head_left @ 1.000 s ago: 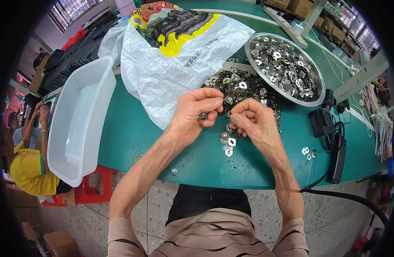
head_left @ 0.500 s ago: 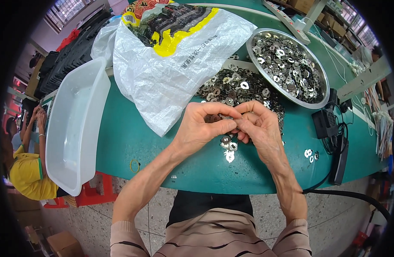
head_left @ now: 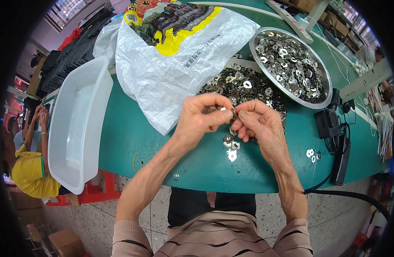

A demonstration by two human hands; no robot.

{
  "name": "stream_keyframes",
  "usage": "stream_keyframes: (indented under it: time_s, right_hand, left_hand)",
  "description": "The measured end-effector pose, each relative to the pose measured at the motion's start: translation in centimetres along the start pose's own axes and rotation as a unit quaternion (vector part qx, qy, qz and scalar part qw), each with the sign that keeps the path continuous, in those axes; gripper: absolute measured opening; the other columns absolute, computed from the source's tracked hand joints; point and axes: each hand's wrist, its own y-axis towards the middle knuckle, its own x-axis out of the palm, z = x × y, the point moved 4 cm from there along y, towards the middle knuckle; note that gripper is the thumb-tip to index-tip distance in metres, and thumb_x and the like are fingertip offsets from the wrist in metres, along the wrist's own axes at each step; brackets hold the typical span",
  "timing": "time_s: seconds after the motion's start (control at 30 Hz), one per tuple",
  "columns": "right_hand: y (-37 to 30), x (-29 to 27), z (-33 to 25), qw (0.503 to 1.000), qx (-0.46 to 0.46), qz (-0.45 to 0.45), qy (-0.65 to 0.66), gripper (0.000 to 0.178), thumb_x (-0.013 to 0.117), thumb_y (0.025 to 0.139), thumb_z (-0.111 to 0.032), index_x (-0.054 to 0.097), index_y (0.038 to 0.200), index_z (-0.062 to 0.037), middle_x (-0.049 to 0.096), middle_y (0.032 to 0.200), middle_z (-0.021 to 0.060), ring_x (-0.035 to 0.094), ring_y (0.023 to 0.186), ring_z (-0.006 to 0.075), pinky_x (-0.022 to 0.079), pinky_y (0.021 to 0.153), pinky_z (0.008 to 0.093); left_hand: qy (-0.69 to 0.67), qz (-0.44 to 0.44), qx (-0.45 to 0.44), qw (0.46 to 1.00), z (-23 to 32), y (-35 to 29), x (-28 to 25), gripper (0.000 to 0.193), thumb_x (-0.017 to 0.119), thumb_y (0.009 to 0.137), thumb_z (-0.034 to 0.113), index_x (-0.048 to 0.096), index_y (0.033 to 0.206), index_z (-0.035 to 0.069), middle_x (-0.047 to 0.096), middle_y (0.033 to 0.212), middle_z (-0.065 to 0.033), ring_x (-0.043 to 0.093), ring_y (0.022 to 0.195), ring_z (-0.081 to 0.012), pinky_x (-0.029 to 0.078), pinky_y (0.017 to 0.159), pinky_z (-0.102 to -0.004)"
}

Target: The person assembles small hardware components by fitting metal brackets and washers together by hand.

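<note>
Over the green table [head_left: 197, 171], both hands meet fingertip to fingertip in front of a heap of small flat metal discs [head_left: 247, 84] with cut-out slots. My left hand [head_left: 199, 118] pinches a small metal disc [head_left: 223, 109] between thumb and forefinger. My right hand [head_left: 262, 128] is closed right beside it, thumb against forefinger at the disc's edge; whether it grips the same disc or another is hidden by the fingers. Just below the hands lie a few loose discs [head_left: 232, 155], some dark and some shiny.
A steel bowl [head_left: 326, 100] full of discs stands at the far right of the heap. White plastic sacking [head_left: 149, 85] lies left of it, beside a translucent tub [head_left: 86, 141]. Right are a black adapter [head_left: 325, 123] and cables. A person in yellow [head_left: 29, 173] works at far left.
My left fingers have lifted and drawn back slightly, so the disc's shiny face shows between them. The right hand stays close by, its fingers shifted a little. The whole view has moved slightly.
</note>
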Motion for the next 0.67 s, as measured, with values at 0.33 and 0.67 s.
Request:
stream_keyframes:
  time_s: [0.33, 0.67]
  right_hand:
    - [-0.8, 0.6, -0.9, 0.827, -0.176, -0.017, -0.534, 0.014, 0.068, 0.069, -0.007, 0.060, 0.080, -0.0030, 0.056, 0.073, 0.0101, 0.058, 0.066, 0.0279, 0.044, 0.059, 0.0382]
    - [-0.6, 0.4, -0.3, 0.893, -0.057, -0.044, -0.445, 0.013, 0.067, 0.069, -0.007, 0.057, 0.077, -0.0034, 0.064, 0.084, 0.0133, 0.062, 0.074, 0.0275, 0.046, 0.063, 0.0358]
  left_hand:
    - [-0.166, -0.004, -0.027, 0.986, 0.1, 0.4, -1.5, 0.011, 0.055, 0.086, 0.009, 0.056, 0.089, -0.001, 0.056, 0.075, -0.0075, 0.041, 0.054, -0.0065, 0.028, 0.043, -0.0175]
    - [-0.184, -0.041, -0.071, 0.980, -1.1, 0.2, -0.7, 0.013, 0.057, 0.085, 0.009, 0.056, 0.093, 0.000, 0.057, 0.083, -0.0107, 0.044, 0.059, -0.0090, 0.031, 0.046, -0.0190]
